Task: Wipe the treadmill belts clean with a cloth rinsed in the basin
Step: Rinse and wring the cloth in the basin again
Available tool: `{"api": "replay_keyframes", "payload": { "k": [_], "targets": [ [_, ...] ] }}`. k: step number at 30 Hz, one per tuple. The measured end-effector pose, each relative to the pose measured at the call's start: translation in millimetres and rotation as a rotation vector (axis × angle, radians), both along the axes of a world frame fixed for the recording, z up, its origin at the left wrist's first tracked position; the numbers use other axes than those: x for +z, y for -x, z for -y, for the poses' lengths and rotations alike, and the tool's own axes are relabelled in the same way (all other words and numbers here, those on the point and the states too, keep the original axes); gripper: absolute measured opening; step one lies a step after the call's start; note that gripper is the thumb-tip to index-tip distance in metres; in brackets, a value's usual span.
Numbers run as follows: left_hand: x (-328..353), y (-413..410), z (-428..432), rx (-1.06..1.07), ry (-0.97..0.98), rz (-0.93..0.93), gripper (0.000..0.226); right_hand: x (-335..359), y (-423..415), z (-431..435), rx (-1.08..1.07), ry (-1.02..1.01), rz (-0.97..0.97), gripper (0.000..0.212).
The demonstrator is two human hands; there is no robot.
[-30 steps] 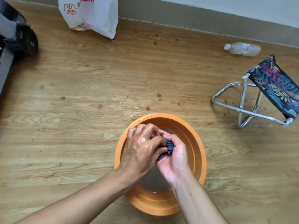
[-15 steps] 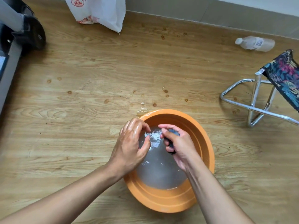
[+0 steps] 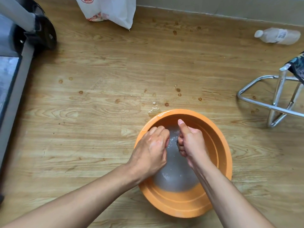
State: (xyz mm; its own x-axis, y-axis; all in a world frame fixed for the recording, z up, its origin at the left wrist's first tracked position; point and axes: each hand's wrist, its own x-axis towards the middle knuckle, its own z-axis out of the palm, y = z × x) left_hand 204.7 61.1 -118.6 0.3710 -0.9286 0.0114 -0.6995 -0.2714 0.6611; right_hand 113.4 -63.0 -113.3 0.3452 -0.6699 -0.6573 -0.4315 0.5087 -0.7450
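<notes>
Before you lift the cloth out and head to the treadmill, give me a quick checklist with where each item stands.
1. Grip on cloth: ok, right hand grips a dark bit of it.
2. Whether left hand grips it too: cannot tell, curled fingers hide it.
3. Wrung out enough: cannot tell; water glints between the hands.
4. Both hands over the basin, so drips fall inside: ok.
5. Dry floor by the far rim: not ok, small puddle there.
6. Open way to the treadmill: ok, only bare floor between.

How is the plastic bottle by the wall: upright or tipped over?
Tipped over: the plastic bottle lies on its side on the wooden floor, cap pointing left.
</notes>
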Motion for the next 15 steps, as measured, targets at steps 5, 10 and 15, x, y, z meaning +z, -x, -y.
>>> {"api": "replay_keyframes", "payload": {
  "k": [5, 10, 15],
  "targets": [
    [-3, 2, 1, -0.016, -0.013, 0.04, 0.014, -7, 5, 2, 0.058, 0.097, -0.007, 0.05],
    [-7, 4, 0, -0.058, -0.05, 0.116, 0.012, -2, 8, -1, 0.041, 0.068, 0.009, 0.048],
    [-8, 2, 1, -0.062, -0.072, 0.122, 0.015, 13, 10, 3, -0.284, -0.354, 0.344, 0.017]
  ]
}}
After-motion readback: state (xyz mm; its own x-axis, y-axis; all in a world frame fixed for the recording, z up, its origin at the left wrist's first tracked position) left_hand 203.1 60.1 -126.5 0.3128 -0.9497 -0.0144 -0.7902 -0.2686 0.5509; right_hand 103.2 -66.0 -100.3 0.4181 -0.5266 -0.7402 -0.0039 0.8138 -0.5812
